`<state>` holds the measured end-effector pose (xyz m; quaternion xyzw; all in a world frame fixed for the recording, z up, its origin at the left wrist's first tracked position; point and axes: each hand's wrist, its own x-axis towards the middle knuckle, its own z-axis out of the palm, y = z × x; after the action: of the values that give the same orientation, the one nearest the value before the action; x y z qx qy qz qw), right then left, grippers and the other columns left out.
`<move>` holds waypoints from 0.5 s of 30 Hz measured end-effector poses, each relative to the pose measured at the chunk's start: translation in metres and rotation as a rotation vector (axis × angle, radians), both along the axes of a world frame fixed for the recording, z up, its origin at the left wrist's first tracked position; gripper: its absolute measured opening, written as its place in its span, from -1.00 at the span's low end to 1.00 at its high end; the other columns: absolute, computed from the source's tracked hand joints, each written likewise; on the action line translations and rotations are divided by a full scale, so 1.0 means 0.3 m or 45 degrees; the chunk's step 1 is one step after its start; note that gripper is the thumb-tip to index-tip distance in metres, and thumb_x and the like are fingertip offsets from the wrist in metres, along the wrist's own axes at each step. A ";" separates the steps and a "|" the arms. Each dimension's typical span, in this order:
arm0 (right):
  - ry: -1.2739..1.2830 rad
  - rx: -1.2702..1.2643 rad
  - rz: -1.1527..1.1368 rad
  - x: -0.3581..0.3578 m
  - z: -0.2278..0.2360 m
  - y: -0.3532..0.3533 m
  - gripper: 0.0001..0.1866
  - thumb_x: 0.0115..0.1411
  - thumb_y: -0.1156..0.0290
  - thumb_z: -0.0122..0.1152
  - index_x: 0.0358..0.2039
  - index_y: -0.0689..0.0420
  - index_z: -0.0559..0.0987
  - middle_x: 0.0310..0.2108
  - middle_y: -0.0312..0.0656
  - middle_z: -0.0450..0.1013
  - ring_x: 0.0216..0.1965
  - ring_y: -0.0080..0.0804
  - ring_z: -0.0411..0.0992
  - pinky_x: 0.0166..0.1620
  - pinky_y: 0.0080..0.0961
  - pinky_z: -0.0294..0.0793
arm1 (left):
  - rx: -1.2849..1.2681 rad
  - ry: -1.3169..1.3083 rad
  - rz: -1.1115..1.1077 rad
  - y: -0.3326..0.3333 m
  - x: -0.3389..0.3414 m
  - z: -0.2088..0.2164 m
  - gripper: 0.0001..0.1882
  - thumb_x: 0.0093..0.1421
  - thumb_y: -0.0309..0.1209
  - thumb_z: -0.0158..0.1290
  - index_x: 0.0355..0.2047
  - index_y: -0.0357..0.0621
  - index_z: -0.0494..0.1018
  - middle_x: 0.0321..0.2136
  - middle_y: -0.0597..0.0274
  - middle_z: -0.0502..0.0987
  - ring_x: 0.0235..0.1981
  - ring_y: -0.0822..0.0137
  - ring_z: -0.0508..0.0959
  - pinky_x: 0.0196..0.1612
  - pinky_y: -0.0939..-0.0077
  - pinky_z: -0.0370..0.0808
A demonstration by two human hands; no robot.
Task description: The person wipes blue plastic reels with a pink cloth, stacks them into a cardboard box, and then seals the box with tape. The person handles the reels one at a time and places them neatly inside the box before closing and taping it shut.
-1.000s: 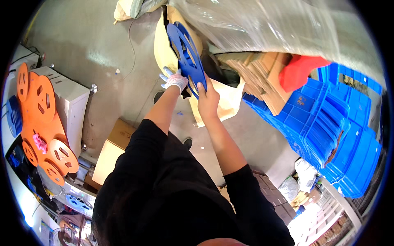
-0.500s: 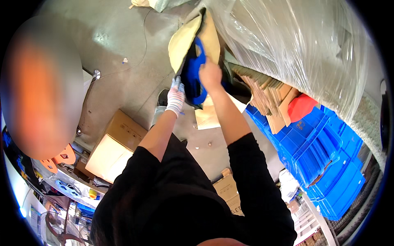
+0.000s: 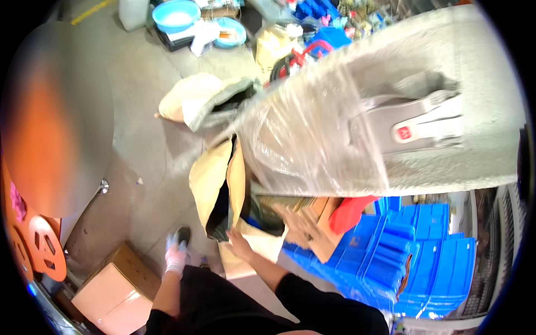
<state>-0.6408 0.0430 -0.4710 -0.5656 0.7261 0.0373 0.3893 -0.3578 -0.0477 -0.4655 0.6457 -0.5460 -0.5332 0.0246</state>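
A tall pale-yellow sack [image 3: 209,181] with a dark lining stands with its mouth gaping, leaning near the wrapped stack. My bare right hand [image 3: 240,245] grips the near rim of this sack. Inside the mouth it is too dark to make out the contents. My left hand [image 3: 176,257], in a white glove with bluish fingers, hangs apart from the sack above my shoe; its fingers look spread and nothing shows in them, though they are slightly blurred.
Clear plastic film [image 3: 312,134] wraps a bulky load at the right. Flattened cardboard [image 3: 312,223], a red cloth [image 3: 349,215] and stacked blue crates [image 3: 385,251] stand below it. A cardboard box [image 3: 114,296] lies at the lower left. Another sack [image 3: 190,100] and light-blue basins [image 3: 176,15] are farther off.
The blue plastic piece with handle-like openings has left my right hand and is out of sight. My left hand has come off the sack. The view has shifted, showing more of the far floor.
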 end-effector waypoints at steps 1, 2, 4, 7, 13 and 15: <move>-0.012 0.097 -0.022 0.013 0.122 0.010 -0.35 0.24 0.08 0.11 0.26 0.12 0.26 0.34 0.16 0.03 0.33 0.18 0.03 0.33 -0.16 0.09 | 0.055 -0.089 0.140 0.094 0.148 -0.081 -0.43 0.22 -0.27 0.01 0.25 -0.07 0.25 0.32 -0.09 0.10 0.34 0.04 0.12 0.34 0.32 0.10; -0.002 0.103 -0.074 -0.008 0.177 0.066 -0.36 0.24 0.08 0.11 0.24 0.13 0.29 0.31 0.16 0.07 0.32 0.13 0.06 0.32 -0.17 0.11 | 0.038 -0.273 0.115 0.136 0.246 -0.023 -0.46 0.21 -0.27 0.01 0.20 -0.11 0.31 0.31 -0.09 0.14 0.30 0.04 0.20 0.32 0.34 0.16; 0.060 0.140 -0.123 -0.011 0.298 0.260 -0.38 0.23 0.07 0.11 0.21 0.13 0.34 0.28 0.14 0.14 0.31 0.06 0.11 0.31 -0.20 0.13 | 0.056 -0.391 0.291 0.380 0.491 -0.062 -0.53 0.22 -0.26 0.00 0.11 -0.21 0.39 0.19 -0.10 0.32 0.21 0.01 0.33 0.23 0.32 0.29; 0.072 0.153 -0.085 -0.040 0.319 0.393 -0.39 0.22 0.05 0.10 0.18 0.13 0.38 0.24 0.11 0.23 0.28 -0.02 0.17 0.29 -0.24 0.17 | 0.278 -0.368 0.529 0.735 0.777 -0.133 -0.56 0.29 -0.26 -0.08 0.08 -0.29 0.39 -0.01 -0.11 0.51 0.05 -0.02 0.49 0.10 0.31 0.40; -0.083 0.143 0.083 0.222 0.348 0.355 -0.43 0.25 0.05 0.08 0.15 0.17 0.41 0.11 0.01 0.41 0.12 -0.11 0.38 0.18 -0.31 0.33 | 0.563 -0.827 -0.817 1.499 0.850 0.026 -0.58 0.27 -0.35 -0.07 0.15 0.07 0.40 0.17 0.20 0.38 0.22 0.33 0.34 0.24 0.43 0.26; -0.343 0.249 -0.030 0.374 0.377 0.368 -0.48 0.29 0.14 0.09 0.15 0.17 0.40 0.10 -0.07 0.43 0.10 -0.27 0.42 0.14 -0.39 0.37 | 0.414 -0.635 -0.044 1.739 0.869 -0.027 -0.70 0.15 -0.16 0.03 -0.26 -0.09 0.56 -0.22 -0.05 0.57 -0.16 -0.02 0.57 -0.11 0.14 0.53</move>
<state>-0.5285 0.1535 -0.3580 -0.5163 0.6667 0.0272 0.5368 -0.0971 0.4739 -0.4734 0.7430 -0.4536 -0.4388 -0.2230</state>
